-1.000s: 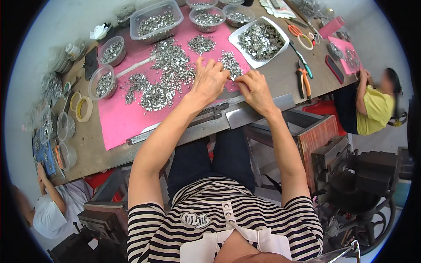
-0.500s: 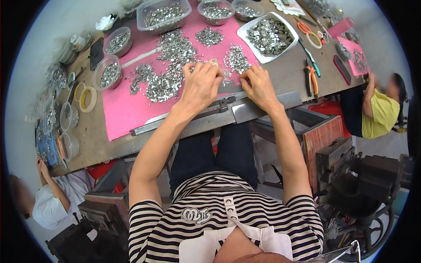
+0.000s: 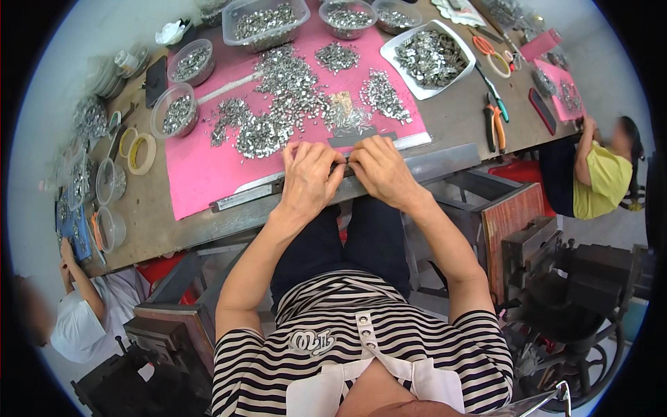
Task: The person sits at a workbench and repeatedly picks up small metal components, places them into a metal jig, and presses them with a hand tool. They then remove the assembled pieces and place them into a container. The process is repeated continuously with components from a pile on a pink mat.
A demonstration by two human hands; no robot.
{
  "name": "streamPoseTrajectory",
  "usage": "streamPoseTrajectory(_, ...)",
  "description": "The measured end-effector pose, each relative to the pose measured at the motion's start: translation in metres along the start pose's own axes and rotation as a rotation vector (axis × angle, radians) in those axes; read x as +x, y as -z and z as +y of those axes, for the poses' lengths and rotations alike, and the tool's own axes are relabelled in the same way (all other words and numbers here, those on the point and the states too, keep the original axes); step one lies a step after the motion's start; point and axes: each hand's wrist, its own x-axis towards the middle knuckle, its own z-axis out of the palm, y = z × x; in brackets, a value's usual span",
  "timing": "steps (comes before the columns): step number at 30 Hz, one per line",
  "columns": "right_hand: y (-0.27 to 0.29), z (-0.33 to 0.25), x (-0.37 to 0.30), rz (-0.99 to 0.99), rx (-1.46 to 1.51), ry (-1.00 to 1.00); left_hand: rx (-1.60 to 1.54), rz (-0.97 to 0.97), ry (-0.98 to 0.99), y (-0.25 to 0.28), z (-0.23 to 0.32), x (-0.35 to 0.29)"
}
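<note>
Both my hands are at the front edge of the table, fingertips nearly meeting over a long metal bar [image 3: 243, 197]. My left hand [image 3: 310, 179] is pinched closed; what it holds is too small to make out. Thumb and fingers of my right hand [image 3: 381, 172] are likewise pressed together just beside it, their contents hidden. Beyond the hands lies a pink mat [image 3: 186, 174] with a large heap of small shiny metal pieces [image 3: 278, 128]. Thin metal pins [image 3: 352, 121] are piled next to a dark flat strip [image 3: 354, 137], and another metal heap [image 3: 382, 97] lies to their right.
Clear plastic tubs [image 3: 265, 35] and a white dish [image 3: 394, 53] of metal parts stand behind. Orange-handled pliers [image 3: 496, 128] lie right, tape rolls [image 3: 142, 154] left. A person in yellow [image 3: 603, 177] sits at far right, one in white [image 3: 80, 323] at far left.
Both hands have come back from the metal heaps to the table's front edge and closed in on each other. The pins and dark strip beyond them are now uncovered.
</note>
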Motion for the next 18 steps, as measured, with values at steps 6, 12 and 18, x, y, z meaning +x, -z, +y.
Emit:
streamPoseTrajectory(6, 0.009, 0.014, -0.001, 0.056, 0.100, -0.032, -0.040, 0.001, 0.012, 0.000, -0.009, 0.006)
streamPoseTrajectory(12, 0.009, 0.068, 0.014, 0.203, -0.113, -0.257, 0.024, 0.018, -0.033, -0.029, -0.015, 0.068)
streamPoseTrajectory(18, -0.003, 0.085, 0.020, 0.128, -0.160, -0.210, 0.166, -0.048, -0.110, -0.058, -0.031, 0.098)
